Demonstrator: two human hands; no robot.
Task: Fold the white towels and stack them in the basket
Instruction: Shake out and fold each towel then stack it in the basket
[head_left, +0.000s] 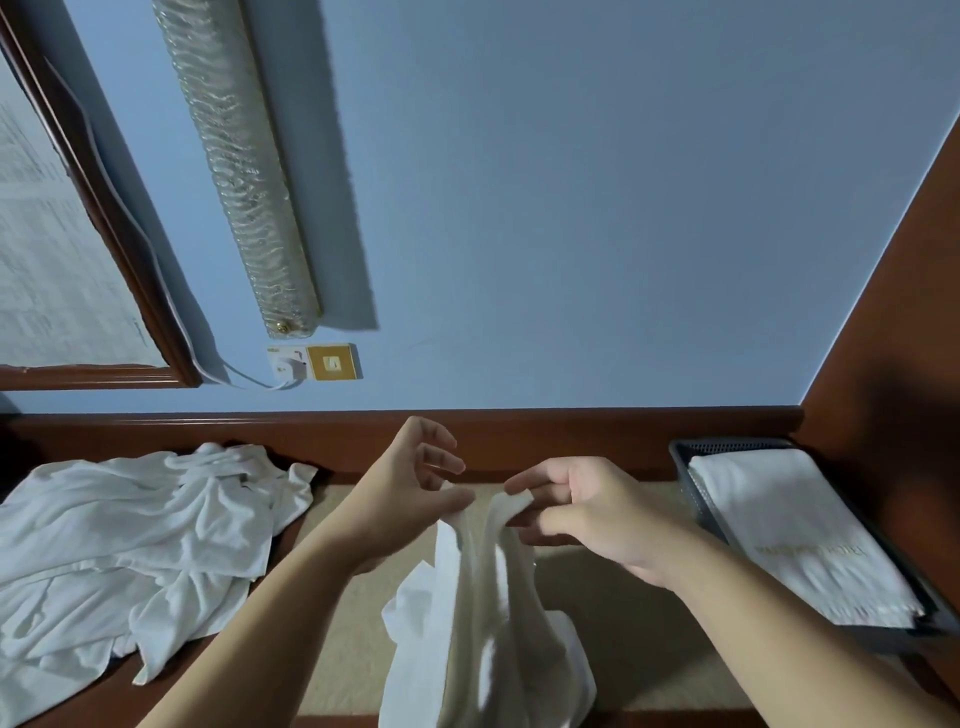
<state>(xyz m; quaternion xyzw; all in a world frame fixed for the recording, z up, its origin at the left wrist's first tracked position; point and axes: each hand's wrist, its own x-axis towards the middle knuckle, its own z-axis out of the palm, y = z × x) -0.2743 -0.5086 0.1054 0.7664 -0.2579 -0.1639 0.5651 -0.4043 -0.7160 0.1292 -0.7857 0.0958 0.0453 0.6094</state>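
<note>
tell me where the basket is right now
In the head view the basket sits at the far right of the table, against the wooden side panel, right of the right hand, with a folded towel inside.

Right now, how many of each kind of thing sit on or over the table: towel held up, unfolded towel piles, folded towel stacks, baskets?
Towel held up by the left hand and right hand: 1
Unfolded towel pile: 1, separate towels cannot be counted
Folded towel stack: 1, layers unclear
Basket: 1
Total: 4

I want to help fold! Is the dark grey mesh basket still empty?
No, the dark grey mesh basket already holds a folded white towel.
</note>
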